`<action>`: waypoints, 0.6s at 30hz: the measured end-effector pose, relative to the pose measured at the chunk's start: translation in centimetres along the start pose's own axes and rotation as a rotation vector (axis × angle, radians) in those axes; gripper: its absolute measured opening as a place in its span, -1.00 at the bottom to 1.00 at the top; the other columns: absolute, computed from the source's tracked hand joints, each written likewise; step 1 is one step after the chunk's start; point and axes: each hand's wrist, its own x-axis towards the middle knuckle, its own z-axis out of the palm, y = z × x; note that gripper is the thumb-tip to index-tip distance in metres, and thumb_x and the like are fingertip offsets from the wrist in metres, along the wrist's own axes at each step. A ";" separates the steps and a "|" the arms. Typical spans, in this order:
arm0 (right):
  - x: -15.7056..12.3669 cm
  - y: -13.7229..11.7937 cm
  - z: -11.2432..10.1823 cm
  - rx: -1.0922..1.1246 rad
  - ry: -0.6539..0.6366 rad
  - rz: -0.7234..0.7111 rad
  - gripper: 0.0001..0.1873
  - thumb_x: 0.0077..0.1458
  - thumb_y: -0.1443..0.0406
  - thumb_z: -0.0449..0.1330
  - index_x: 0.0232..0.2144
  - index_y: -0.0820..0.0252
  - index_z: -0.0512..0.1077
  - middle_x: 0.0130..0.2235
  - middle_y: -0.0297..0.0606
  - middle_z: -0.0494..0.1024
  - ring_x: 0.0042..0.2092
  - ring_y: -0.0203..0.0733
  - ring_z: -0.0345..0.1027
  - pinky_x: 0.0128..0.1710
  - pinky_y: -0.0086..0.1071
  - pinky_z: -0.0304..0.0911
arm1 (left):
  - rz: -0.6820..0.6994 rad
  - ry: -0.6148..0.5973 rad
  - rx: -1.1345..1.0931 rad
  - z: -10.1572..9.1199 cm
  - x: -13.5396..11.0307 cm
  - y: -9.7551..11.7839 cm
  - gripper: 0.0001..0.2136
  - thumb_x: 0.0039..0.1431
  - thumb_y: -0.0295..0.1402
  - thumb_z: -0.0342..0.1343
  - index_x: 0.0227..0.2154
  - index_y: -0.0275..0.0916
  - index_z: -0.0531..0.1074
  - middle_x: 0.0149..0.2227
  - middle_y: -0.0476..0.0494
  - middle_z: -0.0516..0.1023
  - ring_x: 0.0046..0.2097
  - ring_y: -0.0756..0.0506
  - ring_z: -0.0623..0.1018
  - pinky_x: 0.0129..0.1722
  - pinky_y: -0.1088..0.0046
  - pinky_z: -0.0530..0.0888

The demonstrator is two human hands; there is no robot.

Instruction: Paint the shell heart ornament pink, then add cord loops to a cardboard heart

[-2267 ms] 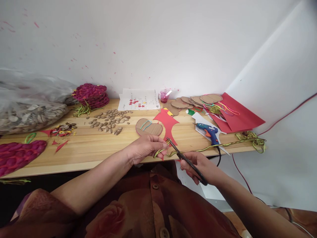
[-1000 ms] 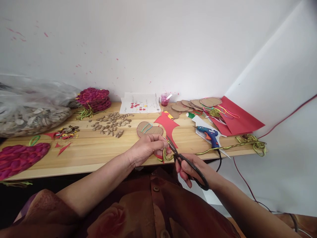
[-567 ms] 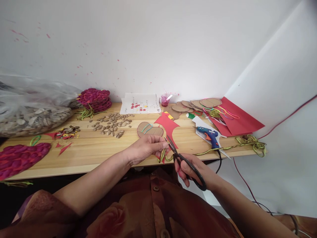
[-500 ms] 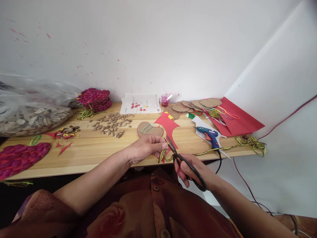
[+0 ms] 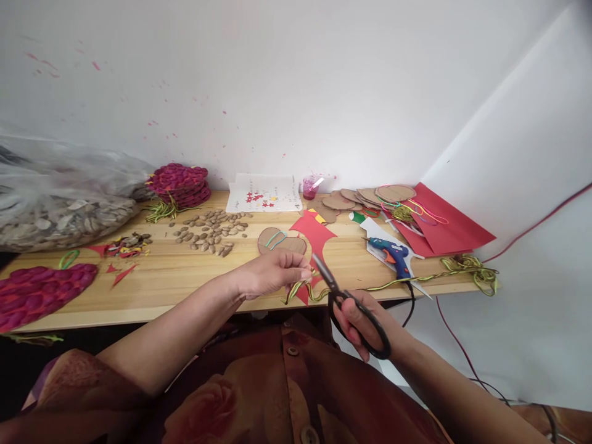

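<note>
Between the thumb and fingers of my left hand is a pinched bundle of green, yellow and dark yarn, its ends hanging just above the table's front edge. My right hand grips black-handled scissors, blades pointing up and away to the left, a little right of the yarn. Behind my left hand lies a cardboard cutout with a light-blue cord on it. A red paper piece lies partly behind the hands. A long yarn strand runs right to a loose tangle.
A blue glue gun rests on white paper at right, near red sheets and cardboard ovals. Brown seeds, a purple seed-covered stack, a plastic bag and a purple piece are at left. A cup stands behind.
The scissors have drawn slightly right and away from the yarn, with the right hand moving a little down. The yarn ends now hang further left beneath my left hand.
</note>
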 end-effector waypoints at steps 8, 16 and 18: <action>0.7 -3.2 -4.5 -0.331 0.341 -0.026 -0.42 0.11 -0.24 0.20 -0.51 0.09 0.26 -0.62 -0.47 0.28 -0.67 -0.33 0.18 -0.65 -0.40 0.03 | 0.048 0.120 -0.178 -0.1 -0.5 -0.5 -0.65 0.06 -0.07 0.40 -0.42 -0.26 0.48 -0.44 0.01 0.40 -0.43 0.03 0.35 -0.39 0.50 0.33; 7.0 -3.1 -8.2 -1.249 0.623 0.147 -0.67 0.29 0.09 0.11 -0.41 0.17 0.42 -0.34 -0.16 0.58 -0.28 -0.12 0.43 -0.36 -0.32 0.05 | 0.012 0.047 -0.208 0.7 -1.2 -1.0 -0.65 0.06 -0.08 0.42 -0.41 -0.28 0.49 -0.46 0.00 0.45 -0.43 0.02 0.37 -0.38 0.49 0.33; 8.7 -3.3 -8.1 -1.265 0.661 0.161 -0.67 0.28 0.09 0.13 -0.35 0.22 0.48 -0.25 -0.02 0.62 -0.18 -0.02 0.48 -0.31 -0.30 0.09 | 0.009 0.060 -0.205 0.9 -1.3 -0.9 -0.64 0.06 -0.07 0.42 -0.42 -0.27 0.49 -0.45 0.01 0.45 -0.43 0.02 0.36 -0.39 0.49 0.32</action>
